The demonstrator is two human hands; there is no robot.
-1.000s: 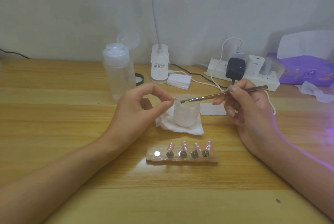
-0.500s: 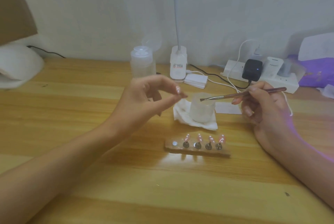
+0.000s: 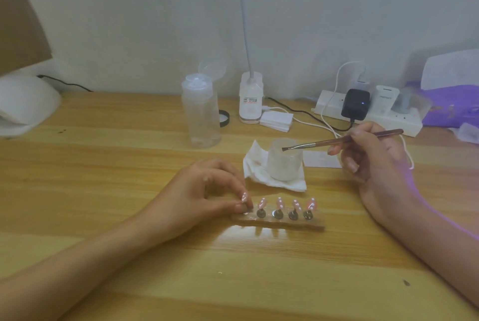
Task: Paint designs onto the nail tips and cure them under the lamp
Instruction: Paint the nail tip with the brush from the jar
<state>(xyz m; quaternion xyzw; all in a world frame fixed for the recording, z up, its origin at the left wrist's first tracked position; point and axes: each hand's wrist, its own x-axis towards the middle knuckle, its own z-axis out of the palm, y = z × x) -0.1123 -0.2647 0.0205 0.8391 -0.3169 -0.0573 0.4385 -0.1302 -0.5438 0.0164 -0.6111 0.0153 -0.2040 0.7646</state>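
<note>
The left hand [image 3: 207, 191] pinched a pink nail tip [image 3: 244, 197] at the left end of the holder strip [image 3: 285, 225] (four more stood along it); further right, the right hand [image 3: 373, 162] gripped the brush [image 3: 337, 141], bristles over the frosted cup [image 3: 285, 165].

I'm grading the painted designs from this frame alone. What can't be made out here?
All in the head view:
1. Designs on the nail tips: too small and glared; only pink with pale marks shows.
2. Base of the leftmost tip: hidden by the pinching fingers of the left hand.
3. White object: blurred and cut off by the left edge.
4. Bristles of the brush: too small to show any paint.
</note>
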